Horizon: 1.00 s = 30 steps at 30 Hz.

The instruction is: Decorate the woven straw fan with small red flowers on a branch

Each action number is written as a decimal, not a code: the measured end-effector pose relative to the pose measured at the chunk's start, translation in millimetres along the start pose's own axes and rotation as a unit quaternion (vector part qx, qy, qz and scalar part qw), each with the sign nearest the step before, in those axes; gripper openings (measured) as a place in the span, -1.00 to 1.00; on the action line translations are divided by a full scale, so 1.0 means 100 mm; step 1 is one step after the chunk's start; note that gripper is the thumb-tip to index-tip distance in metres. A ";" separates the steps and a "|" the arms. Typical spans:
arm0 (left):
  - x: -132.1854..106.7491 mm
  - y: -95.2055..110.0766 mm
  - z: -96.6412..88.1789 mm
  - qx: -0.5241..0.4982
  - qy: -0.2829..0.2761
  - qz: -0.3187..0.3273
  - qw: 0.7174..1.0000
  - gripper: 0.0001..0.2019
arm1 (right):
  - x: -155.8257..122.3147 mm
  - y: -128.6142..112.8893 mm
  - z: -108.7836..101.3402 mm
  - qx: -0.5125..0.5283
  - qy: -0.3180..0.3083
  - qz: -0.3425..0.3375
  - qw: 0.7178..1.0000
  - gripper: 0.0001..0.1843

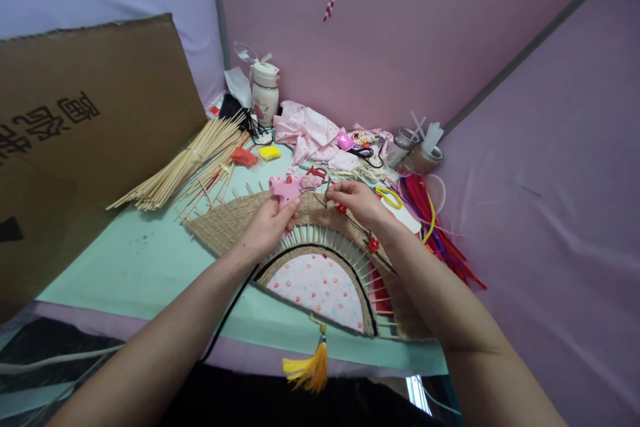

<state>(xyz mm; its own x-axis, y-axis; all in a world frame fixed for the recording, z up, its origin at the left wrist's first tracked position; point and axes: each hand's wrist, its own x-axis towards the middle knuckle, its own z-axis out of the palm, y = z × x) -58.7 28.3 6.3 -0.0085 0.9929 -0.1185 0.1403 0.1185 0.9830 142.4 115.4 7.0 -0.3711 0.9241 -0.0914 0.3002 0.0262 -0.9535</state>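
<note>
My left hand [273, 223] is closed round the handle of a pink glue gun [286, 188], its nozzle pointing right toward my other hand. With fingertips pinched, my right hand [357, 200] holds a thin brown stem [321, 200] just past the nozzle. Below both hands lies a large woven fan [223, 223] with thin wooden ribs. Its inner half-circle is floral fabric [315, 283] edged in black, and a yellow tassel [311, 367] hangs off the table's front edge. Red flowers [373, 244] sit along a brown line on the fan's right side, partly hidden by my right forearm.
A bundle of wooden sticks [185, 163] lies at the left beside a tall cardboard box [95, 147]. Farther back stand a white bottle [265, 93] and crumpled pink cloth [305, 130]. Colourful pipe cleaners [445, 240] and jars [425, 159] are at the right.
</note>
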 end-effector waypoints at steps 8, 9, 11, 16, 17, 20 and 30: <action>0.00 0.02 -0.01 0.008 -0.001 0.002 1.000 -0.65 | -0.01 -0.01 0.01 0.005 -0.001 0.006 1.000 -0.84; 0.00 0.02 -0.01 0.013 0.001 0.002 1.000 -0.65 | -0.01 -0.01 0.01 0.005 -0.001 0.008 1.000 -0.84; 0.00 0.02 -0.01 0.023 0.001 0.006 1.000 -0.65 | -0.01 -0.01 0.01 0.003 -0.001 0.011 1.000 -0.85; 0.00 0.01 -0.01 0.041 0.001 0.008 0.999 -0.66 | -0.02 0.00 -0.01 0.006 -0.006 0.008 1.000 -0.87; 0.01 0.00 -0.01 0.046 0.002 0.011 0.999 -0.66 | -0.02 0.01 -0.01 0.004 -0.008 0.008 1.000 -0.87; 0.02 -0.02 -0.01 0.055 0.012 0.016 0.998 -0.66 | -0.01 0.02 -0.02 0.000 -0.013 0.009 1.000 -0.85; -0.05 -0.08 -0.07 0.056 0.011 -0.011 0.998 -0.63 | 0.00 -0.04 -0.13 0.033 0.071 -0.001 0.997 -0.84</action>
<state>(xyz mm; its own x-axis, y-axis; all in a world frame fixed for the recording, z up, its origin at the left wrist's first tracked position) -67.1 22.7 0.3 -0.0353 0.9901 -0.1358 0.2489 0.1403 0.9583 152.3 119.7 14.8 -0.2430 0.9687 -0.0517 0.2389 0.0081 -0.9710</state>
